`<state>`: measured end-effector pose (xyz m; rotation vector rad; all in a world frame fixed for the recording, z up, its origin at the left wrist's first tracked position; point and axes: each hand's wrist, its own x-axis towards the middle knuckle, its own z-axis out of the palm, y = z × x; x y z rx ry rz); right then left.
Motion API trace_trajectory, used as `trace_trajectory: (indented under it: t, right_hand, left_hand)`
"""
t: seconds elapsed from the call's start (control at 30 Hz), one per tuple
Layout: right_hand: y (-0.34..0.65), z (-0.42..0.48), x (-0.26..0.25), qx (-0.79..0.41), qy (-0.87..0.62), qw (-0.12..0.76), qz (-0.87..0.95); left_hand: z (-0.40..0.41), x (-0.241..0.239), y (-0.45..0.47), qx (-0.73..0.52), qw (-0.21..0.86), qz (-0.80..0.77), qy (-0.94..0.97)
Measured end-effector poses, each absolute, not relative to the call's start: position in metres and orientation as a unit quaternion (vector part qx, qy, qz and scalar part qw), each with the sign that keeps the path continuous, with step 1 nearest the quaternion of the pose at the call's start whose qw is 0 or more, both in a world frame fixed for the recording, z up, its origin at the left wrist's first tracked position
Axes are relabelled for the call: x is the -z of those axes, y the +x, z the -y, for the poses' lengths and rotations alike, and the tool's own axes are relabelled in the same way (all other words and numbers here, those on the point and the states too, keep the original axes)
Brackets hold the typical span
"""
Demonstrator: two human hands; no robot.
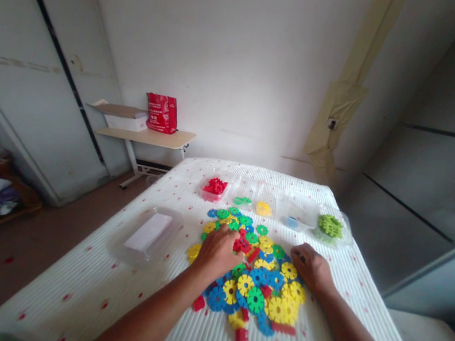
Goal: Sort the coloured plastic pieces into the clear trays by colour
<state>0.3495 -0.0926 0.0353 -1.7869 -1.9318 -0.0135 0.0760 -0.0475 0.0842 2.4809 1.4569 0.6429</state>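
Note:
A loose pile of notched plastic discs (255, 300) in blue, yellow and green lies on the bed-like surface, with red bricks (241, 336) mixed in. My left hand (220, 251) is over the pile's left side, its fingers curled down beside a cluster of red pieces (242, 243). Whatever those fingers hold is hidden by the hand. At the right edge of the pile rests my right hand (313, 269), closed, with its fingers tucked under; what is in it cannot be made out. Yellow and blue discs lie just left of it.
Clear containers stand in a row behind the pile: one with red pieces (215, 187), others with green (242, 201), yellow (263, 208), blue (292, 222) and light green pieces (330, 226). A clear plastic box (149, 233) lies left. A small table (171, 139) holds a red bag (162, 113).

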Motion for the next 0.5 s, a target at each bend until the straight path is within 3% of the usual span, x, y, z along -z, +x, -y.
trace_trajectory:
  t: [0.17,0.5]
  right_hand:
    - [0.349,0.093,-0.035,0.007,-0.659,0.260,0.706]
    - [0.354,0.089,-0.027,0.017,-0.658,0.270,0.703]
  left_hand:
    - [0.044,-0.082,0.060,-0.321,0.130,-0.431,0.833]
    - [0.043,-0.063,0.051,-0.356,0.100,-0.372,0.851]
